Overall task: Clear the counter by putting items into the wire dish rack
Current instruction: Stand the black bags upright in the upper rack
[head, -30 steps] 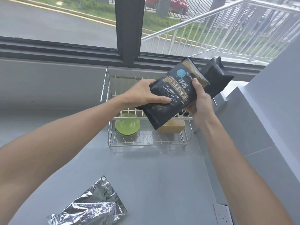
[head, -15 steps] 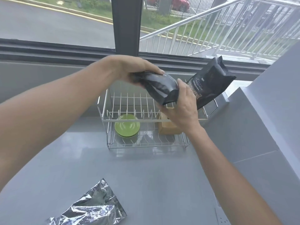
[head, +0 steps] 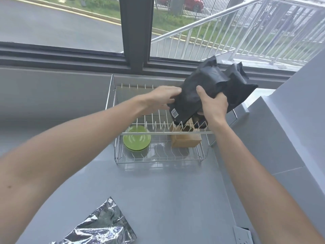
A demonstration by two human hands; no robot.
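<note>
Holding one black pouch above the wire dish rack, the right hand grips its middle, while the left hand, fingers spread, touches its left edge, probably steadying it so it drops between the upper tier's prongs. A second black pouch leans at the rack's right end. Below sit what looks like two stacked green bowls and one brown box. One foil bag lies on the table, not yet cleared.

Both hands on black pouch over rack
</note>
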